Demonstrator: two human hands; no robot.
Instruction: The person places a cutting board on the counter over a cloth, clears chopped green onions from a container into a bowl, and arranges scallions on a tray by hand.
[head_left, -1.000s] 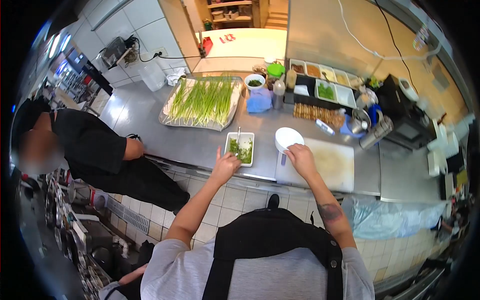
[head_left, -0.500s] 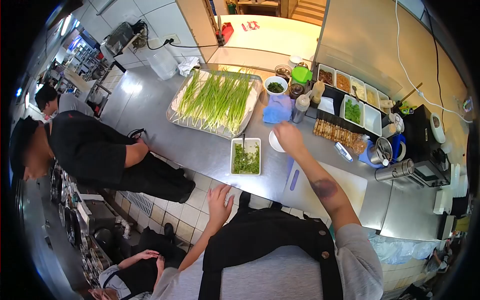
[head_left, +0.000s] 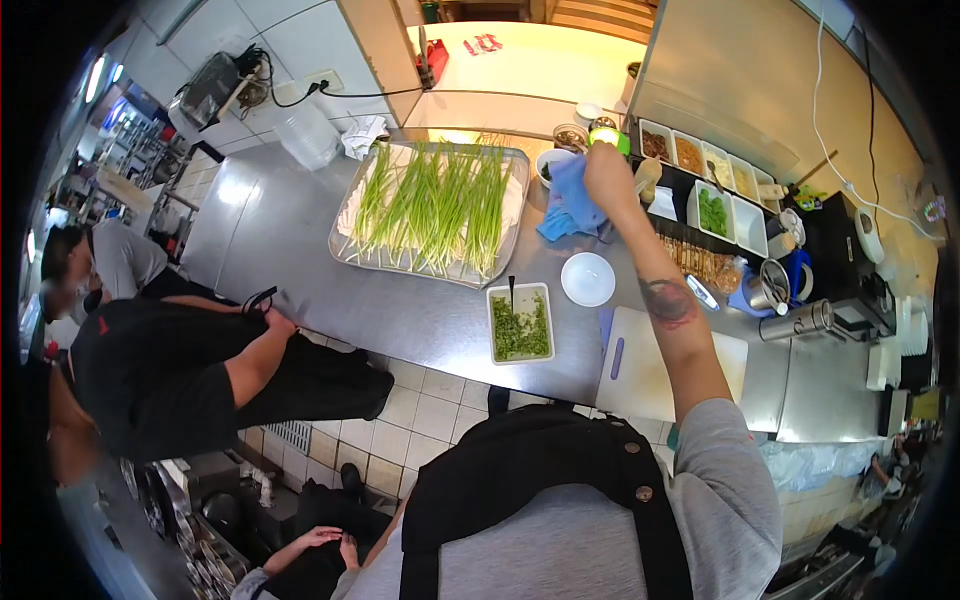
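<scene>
My right hand (head_left: pixel 608 183) reaches across the counter, its fingers closed on a blue cloth (head_left: pixel 572 205) beside the seasoning containers. The cloth's upper part is raised and partly covers a white bowl (head_left: pixel 545 166) of dark contents. Just beyond the hand is a green container (head_left: pixel 610 136). Nearer me stand a small white dish (head_left: pixel 588 279) and a white tub (head_left: pixel 521 325) of chopped greens with a dark-handled utensil in it. A metal tray (head_left: pixel 345 250) of long green stalks lies to the left. My left hand is out of view.
A white cutting board (head_left: pixel 675 365) lies at the front right. Behind it are skewer-like sticks (head_left: pixel 695 257), a metal thermos (head_left: pixel 797 322) and condiment tubs (head_left: pixel 747 228). A person in black (head_left: pixel 150 370) stands at the left; another person's hands (head_left: pixel 325 538) show at bottom left.
My right hand has moved from the white dish to the blue cloth, which is now partly raised. My left hand has left the view. The view has shifted slightly.
</scene>
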